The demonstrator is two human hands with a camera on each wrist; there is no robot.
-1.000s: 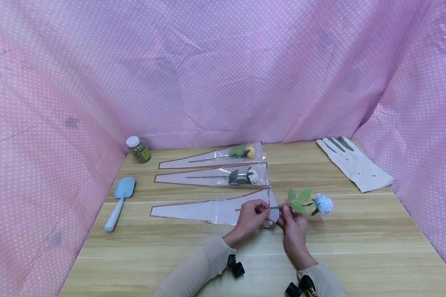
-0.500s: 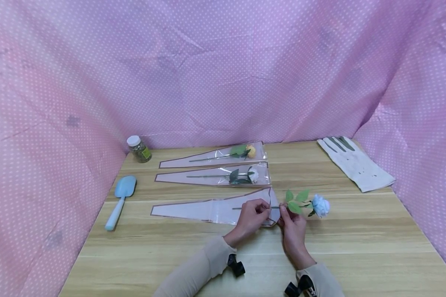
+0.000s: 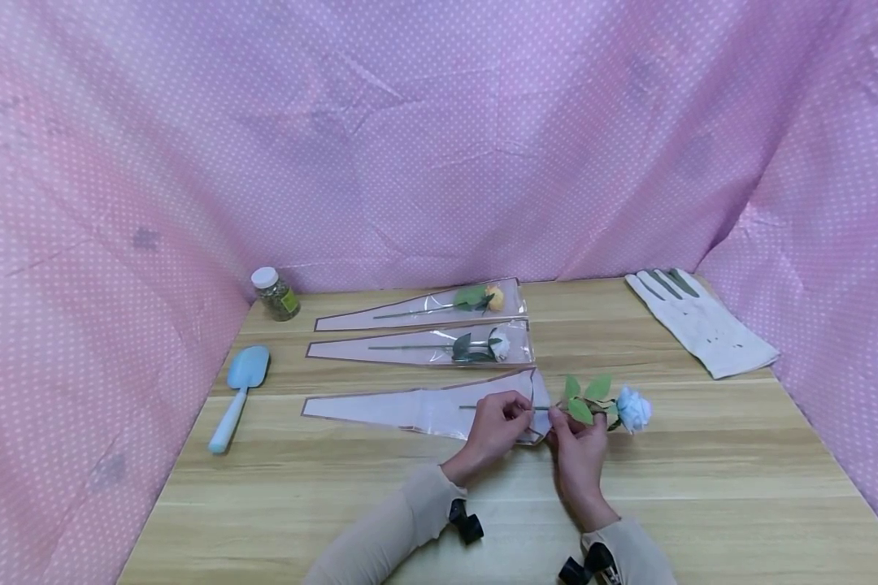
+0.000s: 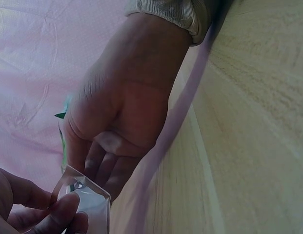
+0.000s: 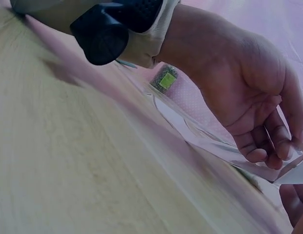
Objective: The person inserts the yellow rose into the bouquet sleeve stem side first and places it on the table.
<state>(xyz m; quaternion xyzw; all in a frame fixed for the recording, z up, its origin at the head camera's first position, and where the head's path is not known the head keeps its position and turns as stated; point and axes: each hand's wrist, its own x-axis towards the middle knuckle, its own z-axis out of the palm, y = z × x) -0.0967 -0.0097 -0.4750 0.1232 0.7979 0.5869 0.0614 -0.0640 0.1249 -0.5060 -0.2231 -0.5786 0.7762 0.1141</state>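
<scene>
A blue artificial rose (image 3: 634,409) with green leaves lies to the right of a clear flower sleeve (image 3: 380,408), its stem reaching into the sleeve's wide mouth. My left hand (image 3: 495,427) pinches the dark-edged mouth of the sleeve between thumb and forefinger; in the left wrist view the left fingers (image 4: 63,209) grip that edge. Beside it, my right hand (image 3: 580,455) holds the stem just below the leaves with thumb and fingers. The right wrist view has the left hand (image 5: 249,92) above the sleeve, with part of the right hand at the lower right corner.
Behind lie two sleeved flowers, a yellow rose (image 3: 493,298) and a white rose (image 3: 498,345). At the left are a blue scoop (image 3: 247,370) and a white-capped jar (image 3: 276,294). White gloves (image 3: 702,325) lie at the back right. Pink dotted cloth (image 3: 439,146) surrounds the wooden table (image 3: 702,487).
The rose has slid slightly left, its stem a little deeper in the sleeve. My right fingers have shifted under the leaves, and the sleeve's narrow end has moved slightly. My left hand keeps its pinch.
</scene>
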